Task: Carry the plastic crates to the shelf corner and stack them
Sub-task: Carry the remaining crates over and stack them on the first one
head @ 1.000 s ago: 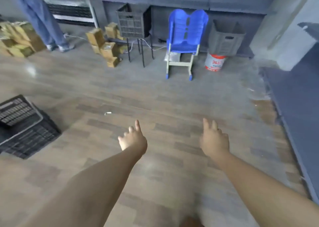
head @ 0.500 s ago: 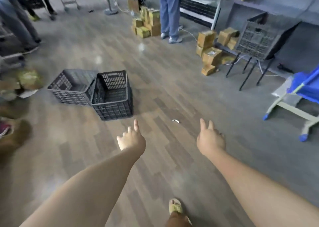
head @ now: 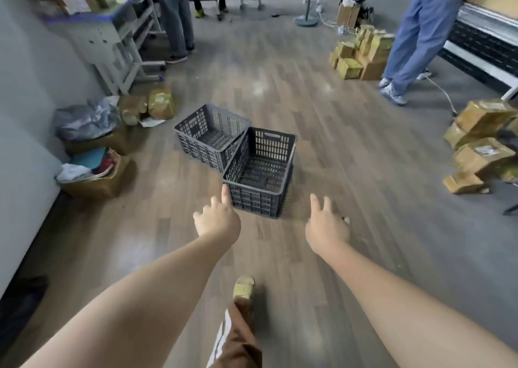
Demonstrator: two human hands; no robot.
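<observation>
Two dark grey slatted plastic crates stand on the wooden floor ahead of me. The near crate [head: 259, 171] is upright and empty. The far crate [head: 208, 133] touches its left rear corner and leans slightly. My left hand [head: 217, 220] hovers just short of the near crate's front left corner, index finger out, holding nothing. My right hand [head: 325, 227] is stretched forward to the right of that crate, fingers apart and empty.
Cardboard boxes [head: 476, 143] pile up at the right and further back [head: 358, 56]. Bags and an open box of rags [head: 92, 171] line the left wall beside a metal rack [head: 112, 40]. One person stands at the back right [head: 412, 40], others at the back left [head: 176, 17].
My view has swung left, away from the blue chair, so the two crates came from the left edge to the centre and much closer. Both hands stay stretched out and empty.
</observation>
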